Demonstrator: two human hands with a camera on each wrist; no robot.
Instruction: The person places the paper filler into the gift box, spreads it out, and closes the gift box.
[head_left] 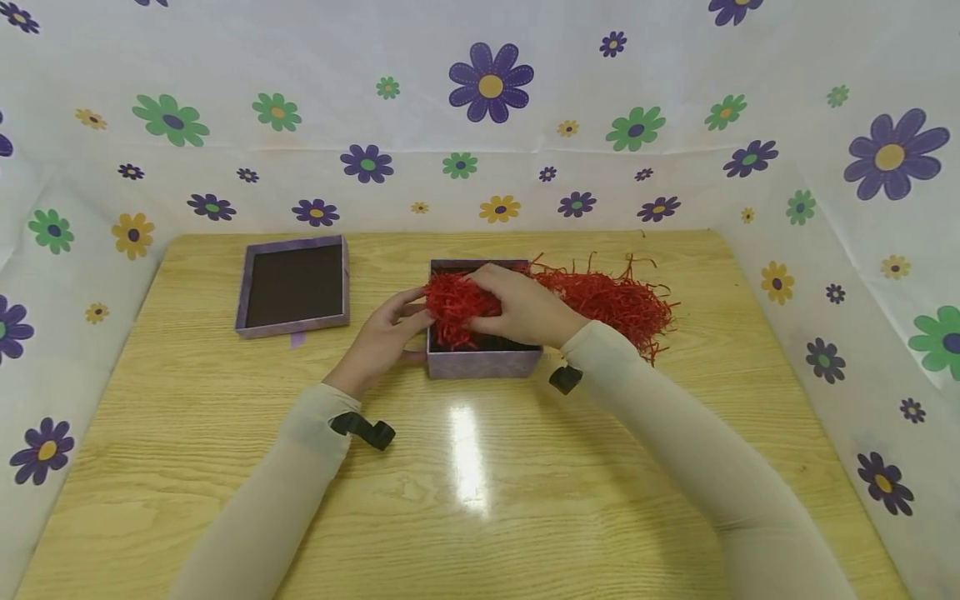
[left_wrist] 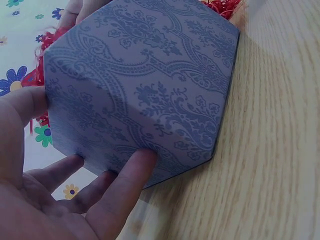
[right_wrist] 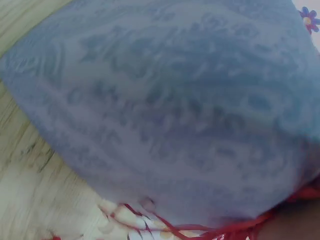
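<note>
A purple patterned box point(head_left: 484, 365) with a dark inside stands on the table, its left part filled with red shredded paper point(head_left: 453, 308). Inside it, my right hand point(head_left: 528, 307) holds some of this paper between thumb and fingers. My left hand point(head_left: 382, 337) is at the box's left side. Seen from the left wrist, the spread fingers point(left_wrist: 122, 192) touch the box wall point(left_wrist: 150, 85) and the thumb lies at its rim. Box wall point(right_wrist: 165, 115) fills most of the right wrist view, blurred, with the right hand's fingertips mostly hidden.
Right of the box lies a loose heap of red shredded paper point(head_left: 615, 304). A matching lid point(head_left: 295, 287), dark inside facing up, lies at the back left of the wooden table point(head_left: 375, 517). White flowered cloth point(head_left: 420, 192) borders the table at the back and sides.
</note>
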